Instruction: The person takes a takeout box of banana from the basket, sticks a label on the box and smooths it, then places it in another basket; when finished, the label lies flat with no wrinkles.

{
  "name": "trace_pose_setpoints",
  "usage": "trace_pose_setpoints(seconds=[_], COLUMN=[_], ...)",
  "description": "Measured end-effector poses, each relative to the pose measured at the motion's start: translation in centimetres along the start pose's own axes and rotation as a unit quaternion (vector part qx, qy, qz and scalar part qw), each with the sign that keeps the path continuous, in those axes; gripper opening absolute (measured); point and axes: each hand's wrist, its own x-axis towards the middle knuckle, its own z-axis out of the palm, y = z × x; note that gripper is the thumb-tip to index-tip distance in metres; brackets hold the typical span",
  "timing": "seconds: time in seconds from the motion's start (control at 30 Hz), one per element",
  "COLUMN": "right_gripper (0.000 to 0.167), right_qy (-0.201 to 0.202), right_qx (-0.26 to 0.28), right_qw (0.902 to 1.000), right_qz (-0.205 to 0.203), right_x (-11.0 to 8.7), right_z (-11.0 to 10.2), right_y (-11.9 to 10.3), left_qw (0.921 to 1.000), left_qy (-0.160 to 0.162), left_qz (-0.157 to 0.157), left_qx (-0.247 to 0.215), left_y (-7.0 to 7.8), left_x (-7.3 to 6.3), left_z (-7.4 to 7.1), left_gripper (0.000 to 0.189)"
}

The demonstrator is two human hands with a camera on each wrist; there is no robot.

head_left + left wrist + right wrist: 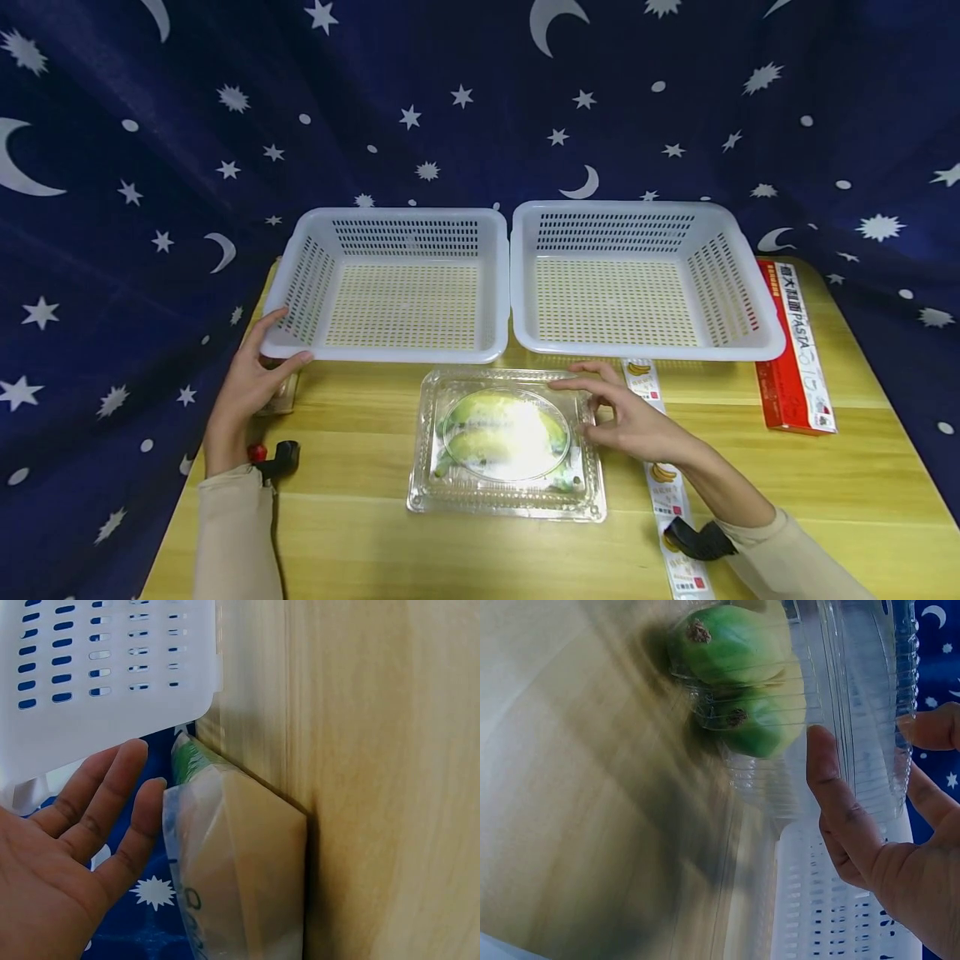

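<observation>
A clear plastic clamshell box [431,492] lies in front of the baskets. Inside are green-and-yellow fruits [731,645], papaya-like with rough brown stem ends. My right hand [637,425] grips the box's right side, one finger over the lid and the thumb lower down; the right wrist view shows fingertips at its rim and side wall. My left hand [247,383] is at the front left corner of the left white basket [405,354], index fingertip at the rim and thumb just below. Its fingers are stretched and loose beside the basket's wall in the left wrist view.
A second white basket [652,350] stands at the right. Beyond it lies a red and white pasta box [798,358]. A strip of banana-printed labels [663,500] runs along the wooden table. A clear bag with a brown item [240,855] sits by my left hand. Behind hangs a starry curtain [450,142].
</observation>
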Motion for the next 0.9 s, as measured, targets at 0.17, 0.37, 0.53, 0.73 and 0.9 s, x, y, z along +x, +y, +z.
trace_pose_setpoints(seconds=[0.17,0.37,0.53,0.73,0.9], right_gripper=[0.067,0.065,0.065,0.064,0.063], right_qy=[-0.015,-0.028,-0.03,-0.035,-0.034], right_qx=[0.002,0.009,0.01,0.018,0.02], right_qw=[0.9999,0.9996,0.9995,0.9992,0.9992], right_qz=[-0.002,0.005,0.005,0.006,0.005], right_x=[0.21,0.21,0.22,0.25,0.21], right_z=[-0.22,-0.45,-0.47,-0.36,-0.31], right_y=[-0.02,0.07,0.23,0.5,0.64], left_qw=[1.0,1.0,1.0,1.0,0.9999], left_qy=[0.0,0.001,0.0,-0.004,-0.011], left_qz=[-0.001,0.0,0.004,0.002,-0.003], left_qx=[0.001,-0.002,-0.006,0.005,0.008], left_y=[0.03,0.22,0.19,-0.07,-0.1], left_x=[0.0,0.0,-0.04,-0.04,0.04], left_z=[0.04,0.09,0.03,-0.1,-0.19], left_gripper=[0.083,0.082,0.082,0.083,0.085])
